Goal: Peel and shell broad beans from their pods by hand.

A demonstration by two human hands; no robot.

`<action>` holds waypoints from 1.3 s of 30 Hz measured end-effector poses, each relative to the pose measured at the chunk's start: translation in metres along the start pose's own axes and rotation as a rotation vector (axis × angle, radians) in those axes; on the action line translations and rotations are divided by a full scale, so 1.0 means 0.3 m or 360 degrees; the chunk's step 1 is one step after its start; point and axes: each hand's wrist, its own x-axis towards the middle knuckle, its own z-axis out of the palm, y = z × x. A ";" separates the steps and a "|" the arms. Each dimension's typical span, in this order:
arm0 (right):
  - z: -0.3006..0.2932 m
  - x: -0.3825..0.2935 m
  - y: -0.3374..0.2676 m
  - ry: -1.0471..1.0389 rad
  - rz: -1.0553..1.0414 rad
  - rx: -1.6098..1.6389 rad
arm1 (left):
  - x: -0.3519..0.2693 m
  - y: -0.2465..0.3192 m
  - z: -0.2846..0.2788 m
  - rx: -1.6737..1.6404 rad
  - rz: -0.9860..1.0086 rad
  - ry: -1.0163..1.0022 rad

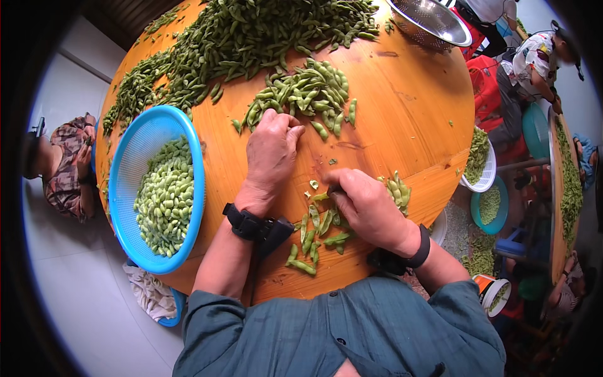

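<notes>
My left hand (272,146) is at the near edge of a small heap of green soybean pods (308,89), fingertips bent together; whether it grips a pod cannot be told. My right hand (365,202) is curled above scattered, flattened pods (322,221) near the table's front, its fingertips by a yellowish pod; what lies inside its fingers is hidden. Left of my left arm, a blue mesh basket (200,212) holds many shelled green beans (165,207). Several pods (400,193) lie just beyond my right hand.
A large pile of pods (245,37) covers the far side of the round wooden table (405,113). A steel colander (431,21) stands at the far right edge. One person (70,165) sits at left; others are around another table (556,202) at right.
</notes>
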 end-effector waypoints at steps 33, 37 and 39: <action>-0.001 0.039 -0.090 -0.0042 0.0333 0.0208 | -0.290 0.139 -0.128 -0.1514 -0.0821 -0.0353; 0.018 0.032 -0.075 -0.0006 0.0196 0.0145 | -0.289 0.166 -0.134 -0.1119 -0.0498 -0.0293; 0.030 0.029 -0.064 -0.0022 0.0174 0.0137 | -0.291 0.159 -0.127 -0.0865 -0.0221 -0.0239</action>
